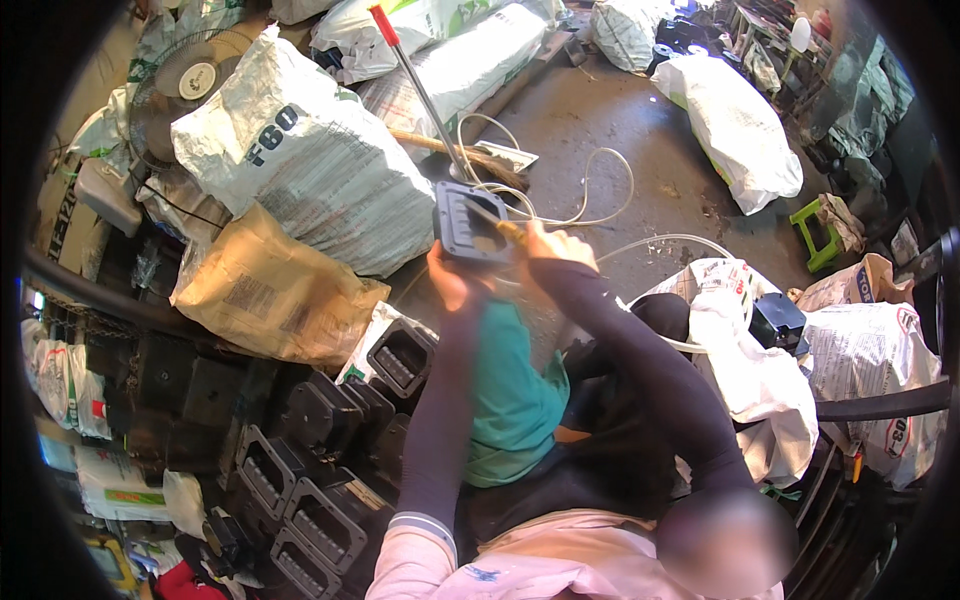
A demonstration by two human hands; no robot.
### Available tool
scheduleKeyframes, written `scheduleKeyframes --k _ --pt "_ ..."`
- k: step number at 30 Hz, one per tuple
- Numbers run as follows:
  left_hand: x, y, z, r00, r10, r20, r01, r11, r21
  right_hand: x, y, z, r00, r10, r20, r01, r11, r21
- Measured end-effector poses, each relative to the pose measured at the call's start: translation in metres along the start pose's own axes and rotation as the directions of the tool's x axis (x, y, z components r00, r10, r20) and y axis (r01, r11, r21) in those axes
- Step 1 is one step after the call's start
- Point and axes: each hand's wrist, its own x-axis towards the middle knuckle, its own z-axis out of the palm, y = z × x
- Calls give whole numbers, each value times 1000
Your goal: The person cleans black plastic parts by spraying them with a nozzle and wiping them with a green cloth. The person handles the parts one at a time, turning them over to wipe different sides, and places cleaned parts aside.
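Out in front of me, my left hand (pixel 455 282) grips the lower left edge of a dark grey plastic frame (pixel 453 232), rectangular with rounded corners and a row of ribs inside. My right hand (pixel 555 250) is closed round the yellow-brown handle of a narrow-bladed tool (pixel 510 231). Its blade reaches over the frame's opening; whether it touches the ribs I cannot tell. Below my left hand a green cloth (pixel 510 400) covers my leg. Similar dark frames (pixel 325 522) are stacked at my lower left, with one more frame (pixel 400 357) nearer my left forearm.
Big white sacks (pixel 300 165) and a brown paper sack (pixel 275 290) stand to the left, by a fan (pixel 195 85). Ahead lie a broom (pixel 500 168), a red-tipped pole (pixel 415 80) and a looping clear hose (pixel 630 185). A green stool (pixel 815 235) and more sacks (pixel 750 390) are right.
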Motion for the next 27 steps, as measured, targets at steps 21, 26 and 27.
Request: scheduleKeyframes --k 21,26,27 --pt "-11 6 8 990 140 -8 -139 982 -129 -75 26 -15 932 158 326 -101 978 -185" --pt "-10 1 5 987 147 68 -137 982 -129 -81 -16 -36 942 9 334 -1 1000 -25" --pt "-10 0 3 986 165 40 -158 979 -131 -77 -22 -37 947 -7 320 10 1000 -9"
